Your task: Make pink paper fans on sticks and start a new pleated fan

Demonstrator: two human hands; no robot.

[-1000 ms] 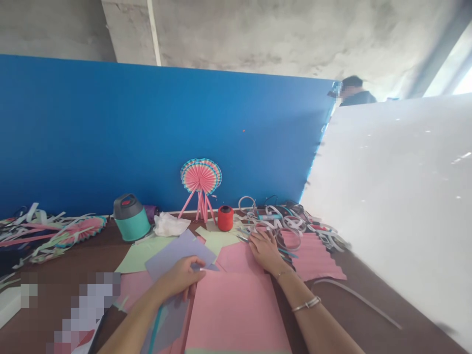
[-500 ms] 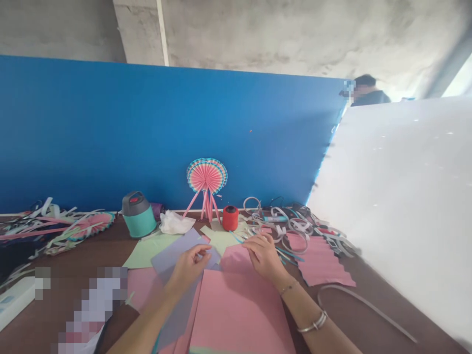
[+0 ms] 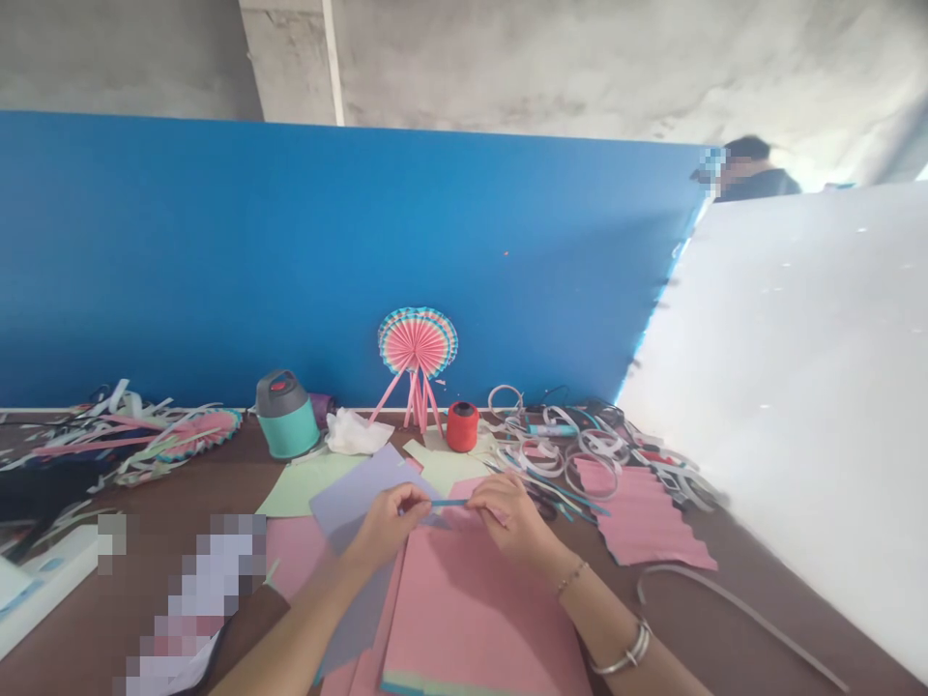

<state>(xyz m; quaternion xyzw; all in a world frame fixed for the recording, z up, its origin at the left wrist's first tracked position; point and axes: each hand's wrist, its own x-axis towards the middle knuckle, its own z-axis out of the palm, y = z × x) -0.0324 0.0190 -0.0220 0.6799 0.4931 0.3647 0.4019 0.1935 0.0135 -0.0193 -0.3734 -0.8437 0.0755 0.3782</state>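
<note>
A thin blue strip stretches level between my two hands. My left hand pinches its left end, and my right hand pinches the other end. Below them lies a stack of pink paper with blue and green layers showing at its near edge. A purple sheet sticks out under my left hand. Behind my hands are light green sheets, and a red spool of thread stands upright beyond them.
A pleated pink paper fan leans on the blue partition. A teal container and white plastic stand left of it. Tangled strips and rippled pink paper lie right. A person is beyond the partition.
The blue strip now shows taut between my hands; earlier it was not clearly visible there. My left hand has moved slightly right, and the whole view has shifted a little.
</note>
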